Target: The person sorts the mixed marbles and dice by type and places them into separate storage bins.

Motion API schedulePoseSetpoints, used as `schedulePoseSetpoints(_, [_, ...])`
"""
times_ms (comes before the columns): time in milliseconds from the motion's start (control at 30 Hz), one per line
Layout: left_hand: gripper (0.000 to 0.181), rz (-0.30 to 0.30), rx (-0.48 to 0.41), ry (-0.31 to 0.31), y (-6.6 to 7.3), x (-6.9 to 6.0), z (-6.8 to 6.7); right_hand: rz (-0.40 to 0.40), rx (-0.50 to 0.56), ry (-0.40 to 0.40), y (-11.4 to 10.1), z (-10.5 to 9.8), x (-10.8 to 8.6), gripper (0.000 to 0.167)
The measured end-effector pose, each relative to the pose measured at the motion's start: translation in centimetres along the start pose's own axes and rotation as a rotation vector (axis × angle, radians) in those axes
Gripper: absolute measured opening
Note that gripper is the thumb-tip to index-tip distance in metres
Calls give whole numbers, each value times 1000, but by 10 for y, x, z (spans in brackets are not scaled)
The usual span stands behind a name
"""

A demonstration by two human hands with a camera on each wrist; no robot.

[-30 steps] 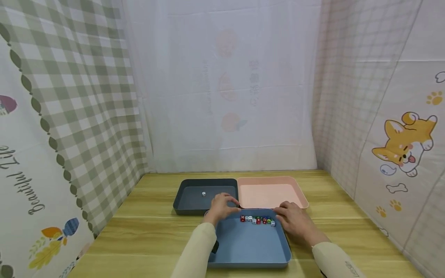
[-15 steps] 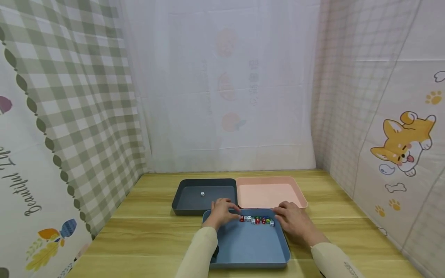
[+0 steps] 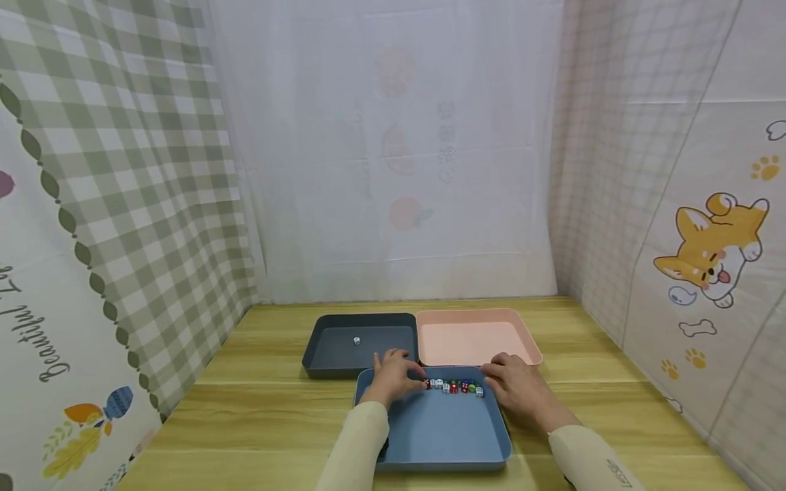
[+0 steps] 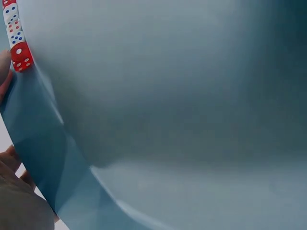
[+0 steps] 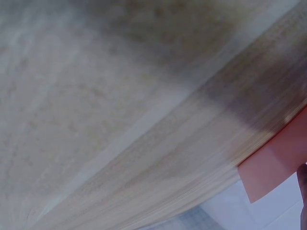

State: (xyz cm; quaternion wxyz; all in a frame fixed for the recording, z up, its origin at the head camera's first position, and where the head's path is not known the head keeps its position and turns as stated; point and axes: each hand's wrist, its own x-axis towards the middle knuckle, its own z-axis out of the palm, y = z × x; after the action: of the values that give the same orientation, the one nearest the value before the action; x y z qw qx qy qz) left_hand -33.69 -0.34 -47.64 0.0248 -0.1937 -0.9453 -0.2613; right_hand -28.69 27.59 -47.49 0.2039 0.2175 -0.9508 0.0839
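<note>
A row of small dice, white, red, green and blue, lies along the far wall inside the blue tray [image 3: 451, 436]. My left hand [image 3: 393, 378] reaches over the tray's far left corner, its fingertips at the red die [image 3: 427, 384] on the row's left end. In the left wrist view a fingertip touches the side of the red die [image 4: 22, 56], beside white dice [image 4: 15, 29]; the rest of the hand's hold is out of sight. My right hand [image 3: 518, 389] rests, fingers bent loosely, on the tray's far right corner, near the white die [image 3: 479, 392].
Behind the blue tray stand a dark tray [image 3: 334, 372] with one white die [image 3: 357, 340] on the left and a pink tray [image 3: 469, 334] on the right. Cloth curtains [image 3: 399, 204] enclose the wooden table [image 3: 264, 409] at the back and sides.
My left hand has come down and slightly nearer, from above the tray's far edge to the red die. My right hand stays at the corner.
</note>
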Motion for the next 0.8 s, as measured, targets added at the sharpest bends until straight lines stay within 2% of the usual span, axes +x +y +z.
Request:
schedulePoseSetpoints(200, [6, 24, 43, -2, 3, -2, 0, 7, 11, 1, -1, -1, 0, 23])
schedulePoseSetpoints(333, [9, 26, 41, 6, 5, -3, 0, 8, 15, -6, -2, -2, 0, 23])
schedulePoseSetpoints(700, [10, 39, 100, 11, 3, -2, 4, 10, 20, -8, -2, -3, -1, 22])
schedulePoseSetpoints(800, [9, 39, 92, 12, 3, -2, 3, 9, 17, -7, -2, -3, -1, 22])
